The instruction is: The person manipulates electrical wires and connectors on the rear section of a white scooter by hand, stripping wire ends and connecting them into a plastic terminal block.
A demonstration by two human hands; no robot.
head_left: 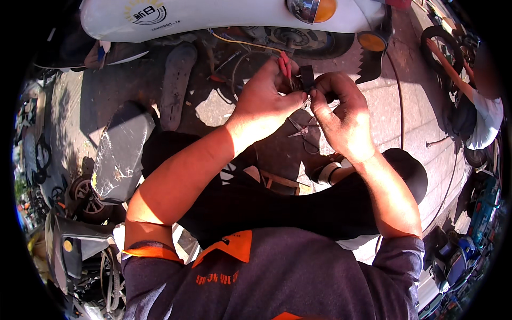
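My left hand is closed in a pinch, with a red-sleeved clip or connector at its fingertips. A yellow-orange wire runs from under the white scooter body to that red piece. My right hand is also closed, thumb against forefinger, beside a small black rectangular piece standing between both hands. The fingertips nearly meet, and they hide what exactly each one grips. Below them, pliers lie on the ground with their handles spread.
A scooter wheel is beneath the white body. A long grey seat-like part and a worn black seat lie to the left. At the right, another person holds a tyre. A dark hose crosses the paving.
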